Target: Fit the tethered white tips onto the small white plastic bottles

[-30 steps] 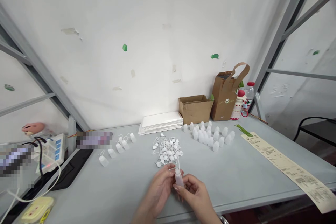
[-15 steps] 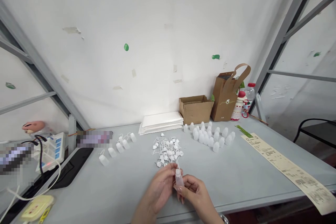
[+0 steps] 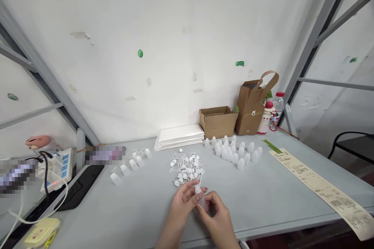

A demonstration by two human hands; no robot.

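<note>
In front of me, near the table's front, a small translucent plastic bottle [image 3: 201,202] stands upright in my right hand [image 3: 217,214], whose fingers are closed around its body. My left hand [image 3: 183,204] pinches a white cap [image 3: 198,189] at the bottle's mouth, and a thin strap sticks up from it. Whether the cap is fully seated cannot be made out. Just beyond my hands lies a pile of white caps with straps [image 3: 187,166]. Several bottles without straps [image 3: 234,158] stand to the right. Several capped bottles [image 3: 124,170] with strap loops are at the left.
White flat sheets or envelopes [image 3: 179,136] are stacked by the wall, beside an open cardboard box [image 3: 219,124] and a brown paper bag [image 3: 249,113]. A printed paper strip [image 3: 318,188] overhangs the right edge. On the left are a black phone-like slab [image 3: 80,186] and a power strip [image 3: 62,167].
The strapped white cap now sits at the bottle's mouth, which showed bare before. My left fingers have closed in on it, and my right hand still grips the bottle.
</note>
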